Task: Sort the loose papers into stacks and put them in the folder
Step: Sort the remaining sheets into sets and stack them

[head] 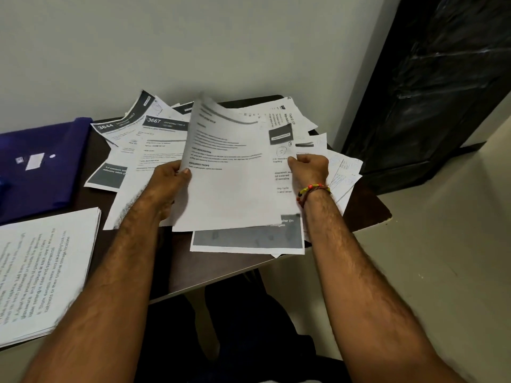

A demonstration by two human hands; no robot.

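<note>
A dark brown table (221, 269) is standing against the wall, carrying a blue folder (41, 167) at its far left, a neat stack of papers (47, 272) nearer, and loose printed sheets (154, 139) sprawling across the middle.

Both hands (170, 178) (309, 168) grip printed sheets (229, 172) over table (221, 268).

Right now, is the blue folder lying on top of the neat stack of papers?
No, the blue folder lies on the table beside the neat stack, further from the person and not covering it.
</note>
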